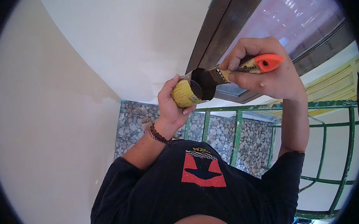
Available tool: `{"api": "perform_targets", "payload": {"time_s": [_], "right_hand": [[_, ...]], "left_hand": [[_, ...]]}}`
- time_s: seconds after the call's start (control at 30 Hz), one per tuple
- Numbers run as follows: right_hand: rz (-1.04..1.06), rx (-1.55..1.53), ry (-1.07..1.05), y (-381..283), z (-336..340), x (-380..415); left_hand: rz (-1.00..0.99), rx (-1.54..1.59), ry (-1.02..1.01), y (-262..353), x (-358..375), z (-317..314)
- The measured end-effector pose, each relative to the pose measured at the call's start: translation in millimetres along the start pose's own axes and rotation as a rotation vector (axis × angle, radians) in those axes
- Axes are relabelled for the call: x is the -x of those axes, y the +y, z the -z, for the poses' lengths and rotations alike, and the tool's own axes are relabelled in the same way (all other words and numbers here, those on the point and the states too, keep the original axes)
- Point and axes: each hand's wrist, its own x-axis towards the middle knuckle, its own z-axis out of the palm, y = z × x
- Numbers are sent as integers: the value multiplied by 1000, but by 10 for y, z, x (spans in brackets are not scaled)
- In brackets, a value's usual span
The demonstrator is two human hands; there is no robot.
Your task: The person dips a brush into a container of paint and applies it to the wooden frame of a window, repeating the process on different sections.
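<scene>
My left hand is wrapped round a yellow-labelled can, which is tilted so that its dark opening faces right. Dark liquid shows inside the can. In my right hand is a paintbrush with an orange-tipped handle, pinched between thumb and fingers. The brush's dark lower end is at the can's mouth, and its bristles are hard to tell from the dark rim.
A dark brown wooden frame surrounds a glass pane above the hands. Green metal bars run below and right, over a pebble-patterned floor. A pale wall stands at left.
</scene>
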Motion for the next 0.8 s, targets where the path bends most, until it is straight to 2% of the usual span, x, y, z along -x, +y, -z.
{"api": "perform_targets", "payload": {"time_s": [0.27, 0.43, 0.6, 0.7, 0.8], "right_hand": [[154, 191, -11, -48, -80, -40], [234, 444, -92, -114, -149, -4], [326, 462, -114, -296, -295, 147], [347, 456, -114, -316, -322, 179], [380, 536, -115, -282, -335, 191]], "left_hand": [[-19, -10, 2, -41, -20, -11], [-24, -23, -18, -43, -43, 6], [-69, -5, -66, -60, -61, -22], [-130, 18, 8, -105, -67, -49], [-130, 2, -77, -84, -37, -68]]}}
